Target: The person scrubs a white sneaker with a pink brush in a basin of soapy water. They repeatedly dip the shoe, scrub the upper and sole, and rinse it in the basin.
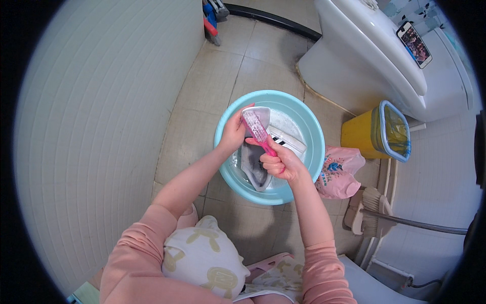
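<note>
A light-blue plastic basin (317,152) with sudsy water stands on the tiled floor before me. My left hand (233,131) holds a whitish-grey shoe (259,182) by its upper end, over the basin. In my right hand (280,159) is a pink scrubbing brush (255,124), gripped by its handle. The brush's bristles face up and carry white foam, and its head overlaps the shoe's upper end. A second white shoe (296,141) with black stripes lies in the basin, to the right of the brush; part of it is hidden.
A pink plastic bag (340,173) touches the basin's right side. Beyond it stand a yellow waste bin (358,133) and a white toilet (341,72) with a phone (414,45) on its lid. A broom (370,212) is at the lower right. A ribbed wall (110,114) bounds the left.
</note>
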Available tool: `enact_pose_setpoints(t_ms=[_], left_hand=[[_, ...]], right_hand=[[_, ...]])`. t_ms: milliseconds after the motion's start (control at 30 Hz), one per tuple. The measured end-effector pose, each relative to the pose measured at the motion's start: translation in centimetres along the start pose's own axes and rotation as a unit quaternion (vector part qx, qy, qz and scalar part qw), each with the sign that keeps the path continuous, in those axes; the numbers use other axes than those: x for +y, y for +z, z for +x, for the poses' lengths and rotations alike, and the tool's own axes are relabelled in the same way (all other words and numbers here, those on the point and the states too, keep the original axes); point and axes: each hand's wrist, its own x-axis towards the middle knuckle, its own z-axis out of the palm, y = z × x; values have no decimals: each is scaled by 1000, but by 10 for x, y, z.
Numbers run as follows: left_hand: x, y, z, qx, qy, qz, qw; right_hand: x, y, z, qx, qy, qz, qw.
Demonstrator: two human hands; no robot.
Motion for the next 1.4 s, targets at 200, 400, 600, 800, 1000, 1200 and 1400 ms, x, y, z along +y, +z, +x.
enact_pose_setpoints(t_ms=[200, 400, 600, 800, 1000, 1200, 1400], left_hand=[[3, 1, 1, -5, -22, -41, 999], [-6, -5, 5, 29, -53, -77, 995], [-15, -10, 6, 38, -75, -47, 995], [-20, -10, 5, 40, -49, -90, 994], [-25, -13, 8, 35, -67, -40, 996], [-17, -9, 6, 38, -56, -47, 997], [-12, -6, 4, 29, -73, -66, 995]], right_hand=[[3, -4, -15, 54, -30, -14, 998], [-16, 41, -104, 310, -74, -337, 886], [-39, 8, -204, 536, -274, -525, 602], [-51, -30, -238, 594, -188, -521, 584], [-79, -60, -212, 525, -30, -553, 646], [-117, -77, -204, 388, 22, -440, 810], [-118, -124, -190, 463, -6, -431, 774]])
